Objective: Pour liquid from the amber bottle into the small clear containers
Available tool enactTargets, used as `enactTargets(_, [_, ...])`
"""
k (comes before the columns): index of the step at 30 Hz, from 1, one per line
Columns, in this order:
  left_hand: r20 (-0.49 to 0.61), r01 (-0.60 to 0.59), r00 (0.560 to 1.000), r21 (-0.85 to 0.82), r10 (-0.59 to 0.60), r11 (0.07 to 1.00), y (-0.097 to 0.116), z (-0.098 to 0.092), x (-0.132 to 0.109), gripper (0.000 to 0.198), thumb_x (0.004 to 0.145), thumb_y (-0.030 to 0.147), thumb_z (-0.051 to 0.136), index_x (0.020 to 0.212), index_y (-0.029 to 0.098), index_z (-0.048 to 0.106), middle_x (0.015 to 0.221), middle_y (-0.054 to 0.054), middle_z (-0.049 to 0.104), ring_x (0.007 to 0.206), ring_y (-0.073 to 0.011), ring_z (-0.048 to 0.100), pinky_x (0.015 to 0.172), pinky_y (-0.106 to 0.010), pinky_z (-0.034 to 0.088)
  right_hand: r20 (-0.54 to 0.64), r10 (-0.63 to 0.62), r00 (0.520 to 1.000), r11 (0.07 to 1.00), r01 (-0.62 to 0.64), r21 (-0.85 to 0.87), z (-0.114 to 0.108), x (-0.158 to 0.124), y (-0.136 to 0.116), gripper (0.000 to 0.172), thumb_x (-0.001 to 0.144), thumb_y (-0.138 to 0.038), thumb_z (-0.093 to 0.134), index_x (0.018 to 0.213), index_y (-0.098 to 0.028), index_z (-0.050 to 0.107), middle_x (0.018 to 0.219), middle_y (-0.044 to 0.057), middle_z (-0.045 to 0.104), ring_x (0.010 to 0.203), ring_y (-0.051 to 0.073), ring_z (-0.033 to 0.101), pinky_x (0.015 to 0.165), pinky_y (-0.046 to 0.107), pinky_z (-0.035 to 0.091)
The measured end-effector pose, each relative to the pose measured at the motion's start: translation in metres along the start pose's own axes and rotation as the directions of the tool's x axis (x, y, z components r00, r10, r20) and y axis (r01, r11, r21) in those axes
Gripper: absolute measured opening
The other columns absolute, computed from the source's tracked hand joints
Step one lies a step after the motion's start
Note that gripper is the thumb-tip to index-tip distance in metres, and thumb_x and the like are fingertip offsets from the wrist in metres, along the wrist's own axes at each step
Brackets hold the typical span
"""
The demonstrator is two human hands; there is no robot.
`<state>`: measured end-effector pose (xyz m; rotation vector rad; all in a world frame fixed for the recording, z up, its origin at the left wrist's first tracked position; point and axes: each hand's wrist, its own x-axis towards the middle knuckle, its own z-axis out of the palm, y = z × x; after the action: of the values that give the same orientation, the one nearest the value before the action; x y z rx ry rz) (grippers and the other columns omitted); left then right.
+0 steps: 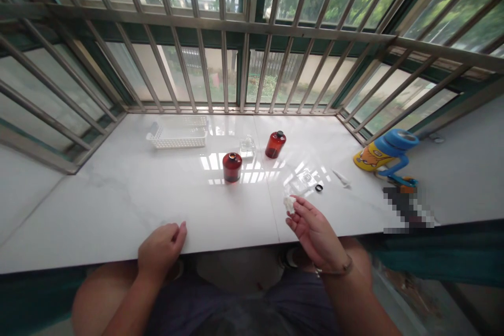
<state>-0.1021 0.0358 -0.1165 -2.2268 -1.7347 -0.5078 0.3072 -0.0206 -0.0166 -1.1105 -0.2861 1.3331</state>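
Observation:
My right hand (313, 228) is raised just above the front edge of the white counter, pinching a small crumpled white wad (290, 203) between thumb and fingertips. What the wad is made of I cannot tell. Resting at the counter's front edge, my left hand (162, 247) is curled into a loose fist with the thumb outside, and nothing shows in it. Ahead stands an uncapped dark red bottle (232, 169). Behind it to the right is a second red bottle (275, 146) with a black top. A black ring (318, 188) lies beyond my right hand, beside a clear plastic wrapper (304, 182).
A clear, squarish container (248, 148) sits between the bottles. At the back left is a white perforated basket (179, 139). On the right stand a blue and yellow flask (384, 151) and a small white tapered piece (342, 179). Metal window bars (224, 68) border the counter.

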Motion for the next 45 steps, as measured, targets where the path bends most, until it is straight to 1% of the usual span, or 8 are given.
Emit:
enactTargets(6, [0.03, 0.019, 0.999, -0.018, -0.019, 1.0, -0.001, 0.0, 0.0, 0.049, 0.106, 0.044, 0.049, 0.062, 0.023, 0.053, 0.064, -0.002, 0.06, 0.062, -0.0198, 0.055, 0.058, -0.033, 0.027, -0.186, -0.412, 0.892, 0.852, 0.305, -0.426, -0.079, 0.069, -0.07, 0.05, 0.073, -0.05, 0.09, 0.113, -0.024, 0.073, 0.096, 0.002, 0.073, 0.078, 0.014, 0.069, 0.069, 0.027, 0.061])
enactTargets(10, [0.01, 0.026, 1.0, -0.019, -0.026, 0.999, -0.003, 0.003, -0.002, 0.049, 0.106, 0.043, 0.049, 0.062, 0.023, 0.053, 0.064, -0.003, 0.06, 0.062, -0.0201, 0.055, 0.059, -0.033, 0.026, -0.282, -0.548, 0.787, 0.691, 0.237, -0.683, -0.12, 0.126, -0.108, 0.051, 0.071, -0.051, 0.082, 0.109, -0.019, 0.071, 0.091, 0.005, 0.073, 0.073, 0.015, 0.068, 0.06, 0.025, 0.054])
enactTargets(20, [-0.014, -0.007, 1.0, -0.058, 0.006, 0.998, -0.004, 0.001, -0.002, 0.048, 0.108, 0.04, 0.05, 0.064, 0.022, 0.055, 0.063, -0.002, 0.06, 0.063, -0.0186, 0.057, 0.061, -0.033, 0.032, -0.2, -0.554, 0.808, 0.269, -0.054, -0.962, -0.139, 0.223, -0.137, 0.023, 0.073, -0.028, 0.078, 0.092, -0.016, 0.077, 0.086, 0.012, 0.078, 0.069, 0.019, 0.065, 0.075, 0.035, 0.048])
enactTargets(30, [-0.026, 0.005, 1.0, -0.133, -0.009, 0.991, -0.014, 0.006, -0.005, 0.047, 0.111, 0.04, 0.043, 0.071, 0.022, 0.061, 0.067, -0.003, 0.066, 0.064, -0.0193, 0.064, 0.064, -0.031, 0.041, 0.05, -0.609, 0.791, -0.074, 0.006, -0.997, -0.161, 0.193, -0.12, 0.032, 0.089, -0.039, 0.062, 0.111, -0.023, 0.078, 0.099, 0.008, 0.08, 0.084, 0.024, 0.07, 0.079, 0.035, 0.049])
enactTargets(33, [0.059, 0.105, 0.994, -0.23, -0.094, 0.968, -0.017, 0.005, -0.003, 0.03, 0.11, 0.04, 0.045, 0.105, 0.023, 0.071, 0.086, -0.001, 0.077, 0.074, -0.0188, 0.071, 0.065, -0.028, 0.045, 0.087, -0.615, 0.784, -0.156, -0.013, -0.988, -0.185, 0.177, -0.122, 0.039, 0.091, -0.042, 0.058, 0.116, -0.019, 0.076, 0.104, 0.013, 0.078, 0.094, 0.029, 0.071, 0.087, 0.04, 0.051])
enactTargets(36, [0.187, 0.252, 0.962, -0.311, -0.201, 0.916, -0.015, 0.001, 0.003, 0.036, 0.104, 0.047, 0.055, 0.135, 0.027, 0.059, 0.09, 0.003, 0.075, 0.069, -0.0162, 0.07, 0.061, -0.026, 0.046, 0.105, -0.609, 0.786, -0.227, -0.046, -0.973, -0.211, 0.169, -0.12, 0.051, 0.087, -0.047, 0.063, 0.122, -0.013, 0.073, 0.117, 0.022, 0.074, 0.115, 0.039, 0.066, 0.101, 0.049, 0.048])
enactTargets(41, [0.241, 0.337, 0.94, -0.558, -0.24, 0.758, 0.004, -0.008, 0.028, 0.048, 0.098, 0.06, 0.061, 0.132, 0.026, 0.056, 0.096, 0.002, 0.068, 0.067, -0.0152, 0.065, 0.064, -0.028, 0.056, 0.055, -0.596, 0.801, -0.235, -0.109, -0.966, -0.242, 0.174, -0.113, 0.06, 0.084, -0.052, 0.066, 0.126, -0.01, 0.071, 0.12, 0.027, 0.071, 0.119, 0.043, 0.063, 0.104, 0.055, 0.048])
enactTargets(45, [0.215, 0.257, 0.965, -0.692, -0.147, 0.675, 0.038, -0.017, 0.068, 0.052, 0.096, 0.057, 0.065, 0.136, 0.025, 0.054, 0.116, -0.006, 0.07, 0.092, -0.0212, 0.071, 0.075, -0.035, 0.062, 0.044, -0.589, 0.807, -0.182, -0.08, -0.98, -0.249, 0.182, -0.114, 0.051, 0.085, -0.047, 0.064, 0.121, -0.012, 0.072, 0.114, 0.022, 0.074, 0.114, 0.038, 0.067, 0.103, 0.049, 0.049])
